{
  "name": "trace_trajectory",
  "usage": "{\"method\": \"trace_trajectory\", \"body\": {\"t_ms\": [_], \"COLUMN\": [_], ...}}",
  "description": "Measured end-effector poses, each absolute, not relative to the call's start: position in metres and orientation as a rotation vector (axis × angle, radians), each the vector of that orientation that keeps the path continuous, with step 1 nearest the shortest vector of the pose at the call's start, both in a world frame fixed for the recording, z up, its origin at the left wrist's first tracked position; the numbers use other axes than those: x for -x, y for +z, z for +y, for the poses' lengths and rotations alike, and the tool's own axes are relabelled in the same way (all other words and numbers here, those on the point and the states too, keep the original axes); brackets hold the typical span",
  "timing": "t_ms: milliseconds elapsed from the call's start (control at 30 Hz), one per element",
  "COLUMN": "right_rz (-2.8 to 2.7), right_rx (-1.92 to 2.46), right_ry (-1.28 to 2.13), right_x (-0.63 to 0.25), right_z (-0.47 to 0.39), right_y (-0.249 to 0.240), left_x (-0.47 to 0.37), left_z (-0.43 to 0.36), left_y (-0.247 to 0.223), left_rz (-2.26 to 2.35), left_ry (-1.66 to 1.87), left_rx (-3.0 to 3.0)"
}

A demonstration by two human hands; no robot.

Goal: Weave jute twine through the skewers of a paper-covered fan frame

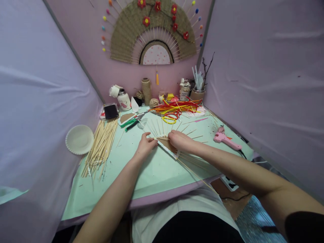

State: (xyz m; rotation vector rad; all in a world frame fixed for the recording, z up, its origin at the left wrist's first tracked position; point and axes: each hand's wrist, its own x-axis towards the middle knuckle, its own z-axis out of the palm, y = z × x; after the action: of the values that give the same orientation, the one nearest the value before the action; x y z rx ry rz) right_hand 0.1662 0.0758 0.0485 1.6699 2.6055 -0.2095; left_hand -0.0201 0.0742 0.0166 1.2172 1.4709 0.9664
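Note:
A half-round brown cardboard piece (pixel 170 145) with a white straight edge lies on the table, and thin wooden sticks (pixel 191 132) fan out from its curved rim. At its left corner the fingers of my left hand (pixel 147 145) are closed on the cardboard. My right hand (pixel 180 140) is over the curved rim among the stick ends. Its fingers are pinched together, and their tips are hidden by the hand itself. Between both hands a thin pale strand or stick (pixel 162 138) crosses the cardboard.
Loose wooden sticks (pixel 102 145) lie left, beside a white bowl (pixel 79 139). Green-handled pliers (pixel 128 122), scissors (pixel 170 118) and colourful pipe cleaners (pixel 177 107) lie behind. A pink glue gun (pixel 226 139) is at right. A large decorated fan (pixel 124 37) hangs on the back wall.

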Motion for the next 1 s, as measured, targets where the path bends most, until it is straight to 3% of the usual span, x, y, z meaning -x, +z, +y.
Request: {"method": "trace_trajectory", "body": {"t_ms": [133,333,1000], "right_rz": [2.626,2.710,2.653], "right_rx": [-1.734,-1.754,-1.916], "right_ry": [-0.192,-0.247,-0.268], "right_x": [-0.165,-0.163,-0.174], "right_z": [0.077,0.074,0.059], "right_y": [0.046,0.046,0.066], "left_x": [0.012,0.008,0.012], "left_z": [0.067,0.064,0.068], "left_y": [0.025,0.022,0.023], "left_rz": [1.199,0.948,0.953], "left_ry": [1.038,0.818,0.958], "left_rx": [-0.753,-0.704,-0.646]}}
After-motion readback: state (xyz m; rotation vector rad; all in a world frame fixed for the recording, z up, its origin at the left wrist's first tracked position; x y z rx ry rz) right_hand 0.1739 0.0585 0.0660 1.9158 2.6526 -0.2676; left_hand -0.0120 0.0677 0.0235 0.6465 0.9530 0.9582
